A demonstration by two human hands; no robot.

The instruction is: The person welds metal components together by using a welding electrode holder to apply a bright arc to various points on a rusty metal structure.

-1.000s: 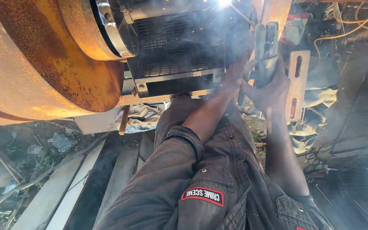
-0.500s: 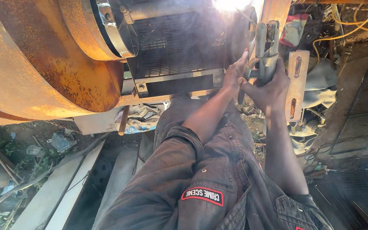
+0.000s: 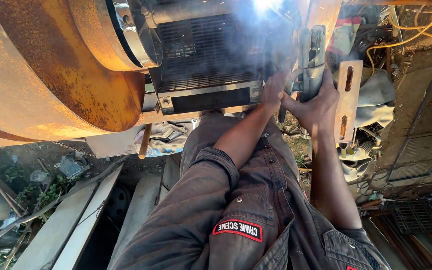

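Grey metal welding holder [image 3: 312, 55], long axis upright, tip up toward white arc glare. Right hand [image 3: 312, 102] wrapped round its handle; left hand [image 3: 274, 92] alongside, grip unclear. Glare hides tip.

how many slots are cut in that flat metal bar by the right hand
2. On the flat metal bar beside the right hand, one slot sits near the top and another slot lower down; the bar's bottom end is hidden, so more may exist.

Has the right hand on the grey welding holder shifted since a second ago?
Yes. The right hand has risen slightly toward the slotted metal plate, beside the left hand.
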